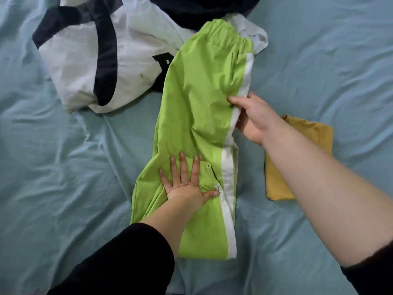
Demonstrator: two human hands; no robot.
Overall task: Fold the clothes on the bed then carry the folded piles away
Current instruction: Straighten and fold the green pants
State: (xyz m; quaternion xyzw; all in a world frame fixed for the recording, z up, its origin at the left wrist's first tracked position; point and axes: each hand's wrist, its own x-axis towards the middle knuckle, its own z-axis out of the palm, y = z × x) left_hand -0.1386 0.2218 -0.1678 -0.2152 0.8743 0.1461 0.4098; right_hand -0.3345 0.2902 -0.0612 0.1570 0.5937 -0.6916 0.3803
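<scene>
Now: green trousers lie lengthwise down the middle of the bed. The legs are doubled one on the other, waistband at the far end, hems nearest the camera. A white stripe runs along their right-hand edge.

Left hand: flat, fingers straight and spread, palm pressing the cloth down at the lower-middle of the legs. It holds nothing; it pins.

Right hand: at the striped edge, further up. The thumb is on top of the fabric and the fingers are tucked round the edge beneath. I read that as a grip on the seam side.

Handling, my judgement: thin, light, smooth cloth, quite limp, with no stiffness to keep a crease by itself. Wrinkles bunch around both hands, so it shifts readily on the sheet. It is likely a bit slippery layer on layer, and the legs could slide out of line when lifted. Nothing fragile.

Best holds: the waistband, where the elastic gives bulk, or the hems with both layers pinched together. The striped seam is a fair line for keeping the edges square.

Step in hand looks like smoothing before the crosswise fold.

Around: a white-and-navy garment lies unfolded at far left, its edge under the trousers' upper part. A dark garment sits at the top edge. A yellow piece, folded, lies to the right, partly hidden by the right forearm.
</scene>
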